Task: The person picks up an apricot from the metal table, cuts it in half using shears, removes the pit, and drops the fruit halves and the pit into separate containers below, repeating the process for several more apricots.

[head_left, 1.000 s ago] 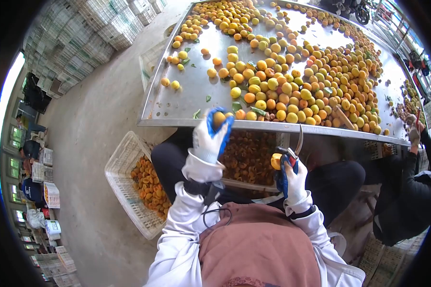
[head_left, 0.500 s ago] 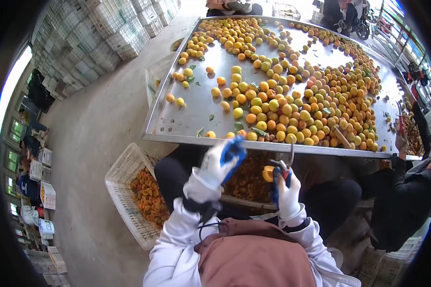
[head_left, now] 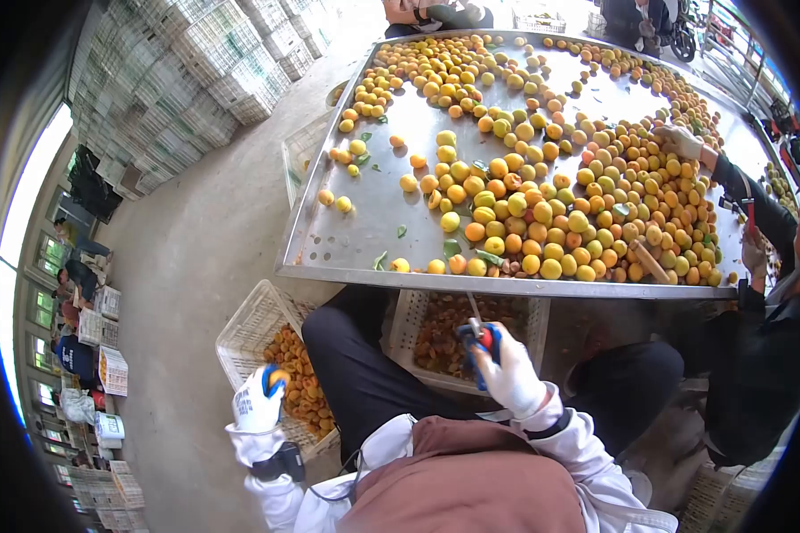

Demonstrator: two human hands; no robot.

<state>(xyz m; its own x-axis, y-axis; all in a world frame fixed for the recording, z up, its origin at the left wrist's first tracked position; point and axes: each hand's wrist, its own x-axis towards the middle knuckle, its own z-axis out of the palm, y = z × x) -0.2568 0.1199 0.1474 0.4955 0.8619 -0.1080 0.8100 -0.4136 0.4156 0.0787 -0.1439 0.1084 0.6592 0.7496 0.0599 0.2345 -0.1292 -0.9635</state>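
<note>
My left hand [head_left: 258, 401], in a white glove with blue fingers, is low at the left over a white plastic crate [head_left: 238, 342]. Its fingers are closed on an orange apricot piece [head_left: 278, 377]. Inside this crate lie many split apricots [head_left: 299, 369]. My right hand [head_left: 516, 377], gloved alike, grips a red-handled tool [head_left: 485, 338] with a thin metal blade pointing up toward the table edge. Beneath it, a second crate [head_left: 400, 329] holds darker, wet-looking fruit scraps. Whole apricots [head_left: 542, 213] cover much of the metal table [head_left: 356, 253] ahead.
A wooden-handled item [head_left: 651, 263] lies among the fruit near the table's front edge. At the right, a co-worker's gloved hand [head_left: 680, 142] reaches into the apricots; their other hand [head_left: 754, 253] holds a red-handled tool. Stacked crates [head_left: 187, 80] stand at the far left.
My left hand has moved down and left from the table edge to the crate. My right hand has come lower and slightly left. A co-worker's arm now reaches over the table.
</note>
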